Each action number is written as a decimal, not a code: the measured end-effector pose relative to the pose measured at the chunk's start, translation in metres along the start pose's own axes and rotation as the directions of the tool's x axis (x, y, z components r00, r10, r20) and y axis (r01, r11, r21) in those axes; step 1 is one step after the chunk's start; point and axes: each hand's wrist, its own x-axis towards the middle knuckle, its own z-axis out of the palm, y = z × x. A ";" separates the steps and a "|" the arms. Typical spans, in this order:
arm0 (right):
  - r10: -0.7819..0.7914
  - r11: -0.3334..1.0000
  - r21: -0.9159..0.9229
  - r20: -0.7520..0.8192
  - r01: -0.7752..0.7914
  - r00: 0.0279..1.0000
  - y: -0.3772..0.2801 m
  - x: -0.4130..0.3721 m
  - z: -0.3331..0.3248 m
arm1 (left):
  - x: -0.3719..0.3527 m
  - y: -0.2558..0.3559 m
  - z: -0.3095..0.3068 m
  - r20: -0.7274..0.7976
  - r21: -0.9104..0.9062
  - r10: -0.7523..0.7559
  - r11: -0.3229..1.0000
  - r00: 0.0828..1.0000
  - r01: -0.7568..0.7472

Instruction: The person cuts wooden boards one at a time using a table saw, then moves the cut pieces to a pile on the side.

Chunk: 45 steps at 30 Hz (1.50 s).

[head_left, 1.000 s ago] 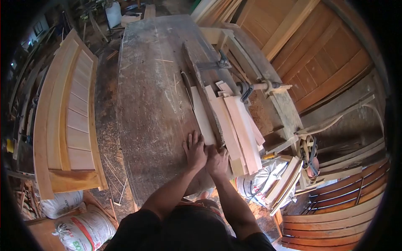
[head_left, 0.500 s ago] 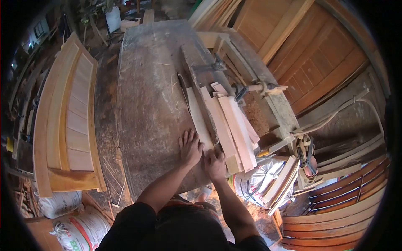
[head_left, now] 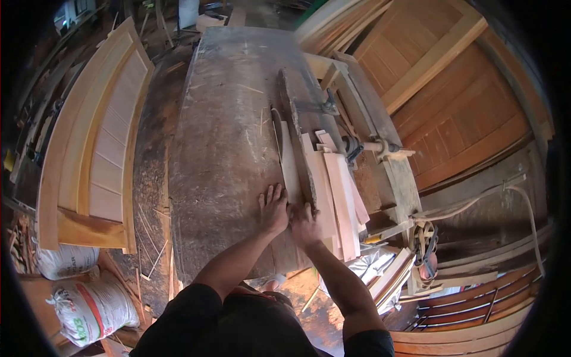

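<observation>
My left hand point(head_left: 274, 209) lies on the dark wooden saw table point(head_left: 223, 149), its fingers spread and its thumb side against a narrow pale wooden strip point(head_left: 289, 157). The strip runs between a slim curved saw blade point(head_left: 276, 122) and a long dark fence board point(head_left: 295, 131). At the near end of the strip, my right hand point(head_left: 305, 227) is slightly blurred. Its fingers are bent over the wood, and its fingertips touch the fence's near end. The end of the strip is hidden under this hand.
Right of the fence lies a stack of pale boards point(head_left: 340, 193). Clamps point(head_left: 329, 102) sit along the table's right side. A panelled door point(head_left: 89, 143) stands at left above filled sacks point(head_left: 92, 309). More panels point(head_left: 458, 95) lean at right, with a slatted wooden piece point(head_left: 470, 333) below.
The view has turned, shifting the table rightward in frame. My right hand has moved forward along the fence to its near end, and the strip has advanced a little beside the blade.
</observation>
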 end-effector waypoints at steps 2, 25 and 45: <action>0.000 1.000 0.026 0.095 -0.003 0.995 0.005 0.020 -0.009 | 0.004 0.000 -0.001 -0.006 -0.011 0.004 1.000 1.000 -0.004; 0.498 0.028 0.917 0.334 -0.399 0.801 -0.018 -0.248 -0.170 | -0.110 0.055 -0.055 0.218 -0.242 0.861 0.504 0.459 -0.829; 0.544 0.566 0.751 -0.030 -0.340 0.839 -0.058 -0.139 -0.052 | -0.081 0.008 -0.020 0.094 0.034 0.040 0.999 0.995 -0.043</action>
